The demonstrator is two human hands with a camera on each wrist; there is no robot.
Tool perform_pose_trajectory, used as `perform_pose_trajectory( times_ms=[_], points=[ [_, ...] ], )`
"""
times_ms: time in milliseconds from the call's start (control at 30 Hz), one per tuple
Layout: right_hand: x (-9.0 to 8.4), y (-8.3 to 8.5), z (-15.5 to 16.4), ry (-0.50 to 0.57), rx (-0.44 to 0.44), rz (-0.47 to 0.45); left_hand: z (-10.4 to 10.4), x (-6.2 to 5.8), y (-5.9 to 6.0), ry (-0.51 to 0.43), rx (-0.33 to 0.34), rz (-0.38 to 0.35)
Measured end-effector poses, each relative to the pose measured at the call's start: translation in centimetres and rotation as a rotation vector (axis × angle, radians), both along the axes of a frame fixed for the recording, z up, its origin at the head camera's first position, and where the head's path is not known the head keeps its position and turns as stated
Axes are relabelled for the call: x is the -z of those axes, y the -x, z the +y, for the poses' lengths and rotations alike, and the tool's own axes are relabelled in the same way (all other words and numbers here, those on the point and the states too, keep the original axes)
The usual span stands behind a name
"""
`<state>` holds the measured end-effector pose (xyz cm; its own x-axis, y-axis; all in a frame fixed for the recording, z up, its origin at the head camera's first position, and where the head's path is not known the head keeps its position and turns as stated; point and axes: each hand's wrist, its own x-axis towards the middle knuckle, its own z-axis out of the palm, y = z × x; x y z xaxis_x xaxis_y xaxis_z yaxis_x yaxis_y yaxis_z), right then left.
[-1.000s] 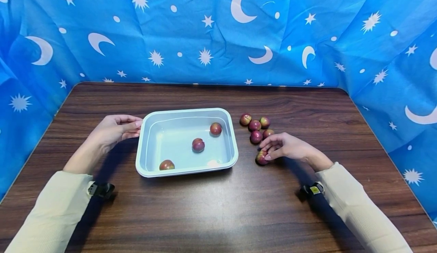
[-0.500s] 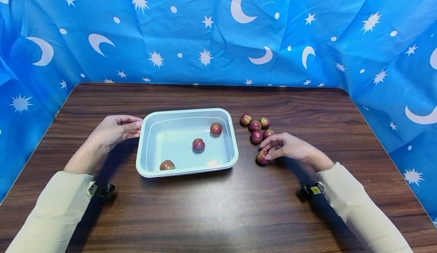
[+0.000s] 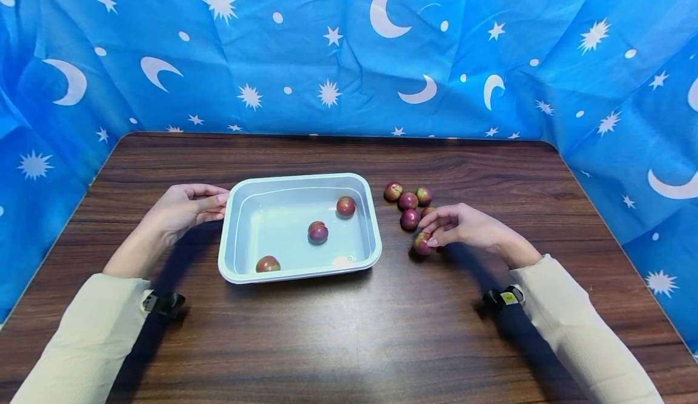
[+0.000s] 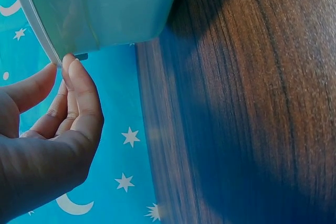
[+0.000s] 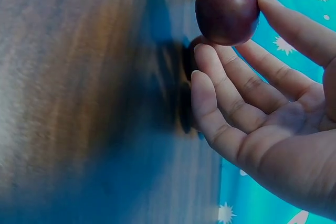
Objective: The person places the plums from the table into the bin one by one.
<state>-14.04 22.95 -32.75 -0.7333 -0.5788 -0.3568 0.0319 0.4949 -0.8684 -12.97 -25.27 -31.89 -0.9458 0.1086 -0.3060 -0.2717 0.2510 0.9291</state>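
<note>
My right hand (image 3: pixel 463 227) pinches plum (image 3: pixel 422 243) by fingertips, just off counter (image 3: pixel 349 331) beside pile. Shallow pinch, smooth skin: could slip, roll. Left hand (image 3: pixel 182 207) fingertips touch tub (image 3: pixel 226 234) rim; nudge risks sliding it.

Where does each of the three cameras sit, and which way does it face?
Head: worn on the head, looking forward and down at the table; shows both sleeves, the left hand at the tray, the right hand pinching a plum.
Left wrist: looks along the fingers to the tray rim.
Right wrist: looks past the palm at the pinched plum.
Shared: head and right wrist both show that plum.
</note>
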Motion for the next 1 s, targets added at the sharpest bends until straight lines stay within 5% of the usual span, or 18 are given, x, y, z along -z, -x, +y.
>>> perform_pose_trajectory(
  times_ms=[1000],
  points=[
    [-3.5,2.6,-0.7,0.034,0.01,0.153,0.2,-0.1,-0.1,0.028,0.017,0.018]
  ],
)
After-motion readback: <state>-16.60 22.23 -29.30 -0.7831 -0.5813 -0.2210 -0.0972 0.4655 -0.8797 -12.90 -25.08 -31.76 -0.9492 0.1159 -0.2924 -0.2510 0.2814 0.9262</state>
